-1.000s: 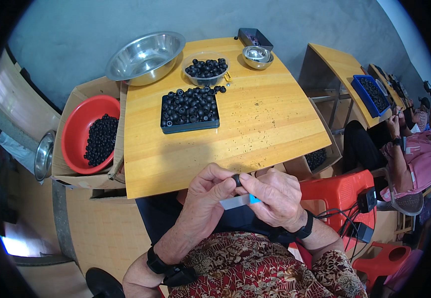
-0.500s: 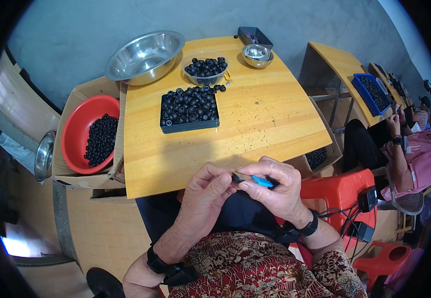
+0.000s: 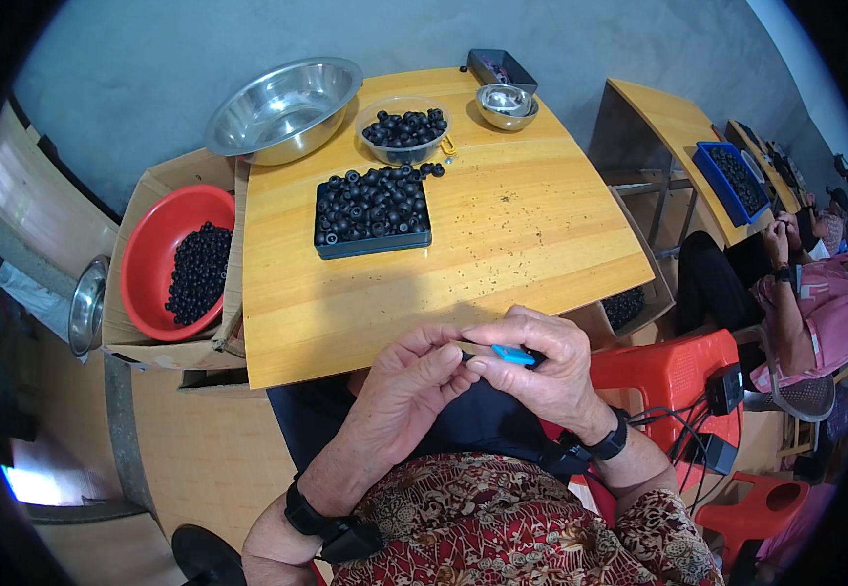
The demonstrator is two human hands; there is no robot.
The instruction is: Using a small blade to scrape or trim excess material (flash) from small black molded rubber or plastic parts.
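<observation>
A: How are the two forearms set?
B: They rise from the lower edge and lean inward, so the left hand (image 3: 393, 393) and right hand (image 3: 553, 369) meet by the near edge of the table (image 3: 531, 259).

A: What are the left fingers doing?
B: Gripping. Thumb and forefinger pinch a small black piece (image 3: 468, 355), with the other fingers curled underneath. It is probably a round one like those in the tray, though the fingertips cover most of it.

A: And the right?
B: Closed around a blue tool (image 3: 512, 354), the forefinger bent along its far side and the thumb along its near side. The right thumb tip comes right up beside the black piece.

A: The wrists?
B: Both wear black bands, the back of the left hand turned outward.

A: What lies beyond?
B: A dark tray (image 3: 375, 248) heaped with black rounds, and behind it a clear bowl (image 3: 392, 154) holding more.
</observation>
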